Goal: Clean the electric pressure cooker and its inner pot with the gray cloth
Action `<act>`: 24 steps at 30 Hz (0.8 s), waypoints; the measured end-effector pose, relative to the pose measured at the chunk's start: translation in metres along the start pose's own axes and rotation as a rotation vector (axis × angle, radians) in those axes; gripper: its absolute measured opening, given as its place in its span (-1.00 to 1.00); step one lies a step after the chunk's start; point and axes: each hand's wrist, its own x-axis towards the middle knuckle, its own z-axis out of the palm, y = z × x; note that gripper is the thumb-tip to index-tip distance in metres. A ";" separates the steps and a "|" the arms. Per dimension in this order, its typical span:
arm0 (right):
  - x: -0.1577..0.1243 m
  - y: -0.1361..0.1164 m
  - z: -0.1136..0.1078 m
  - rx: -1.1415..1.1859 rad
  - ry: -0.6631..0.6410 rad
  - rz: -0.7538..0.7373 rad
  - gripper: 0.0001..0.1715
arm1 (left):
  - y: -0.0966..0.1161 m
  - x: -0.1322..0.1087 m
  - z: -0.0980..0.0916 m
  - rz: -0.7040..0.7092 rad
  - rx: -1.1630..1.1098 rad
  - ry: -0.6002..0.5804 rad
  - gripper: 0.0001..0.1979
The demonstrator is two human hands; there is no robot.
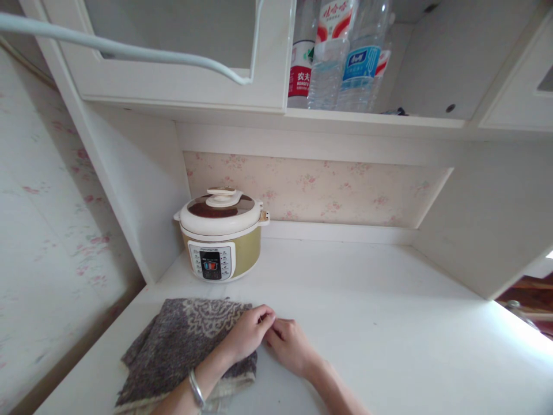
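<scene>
My left hand, a silver bangle on its wrist, rests over the right edge of a folded grey-brown cloth with a cream lace-like pattern. Its thumb and fingers are pinched together. Against its fingertips, just off the cloth, lies my right hand, its fingers curled closed. Anything the two hands hold between them is too small or too hidden to make out. Behind the cloth stands a green and white electric pressure cooker, its lid on and its control panel facing me.
The white countertop runs between cabinet side walls. Overhead, an open shelf holds several plastic bottles. A white cable hangs across the cabinet door at upper left. Floral wallpaper lines the back.
</scene>
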 end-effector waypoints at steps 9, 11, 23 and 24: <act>0.005 0.011 -0.006 0.285 -0.098 0.089 -0.59 | -0.002 -0.001 0.000 0.001 0.005 0.018 -0.67; 0.016 0.015 -0.014 0.472 -0.112 0.210 -0.61 | -0.006 -0.001 0.003 -0.025 -0.021 0.092 -0.65; 0.176 -0.029 -0.098 0.702 0.355 0.380 -0.67 | -0.014 0.009 -0.001 -0.330 -0.469 0.207 -0.63; 0.188 -0.037 -0.098 0.707 0.345 0.367 -0.65 | -0.014 0.009 -0.001 -0.328 -0.471 0.201 -0.63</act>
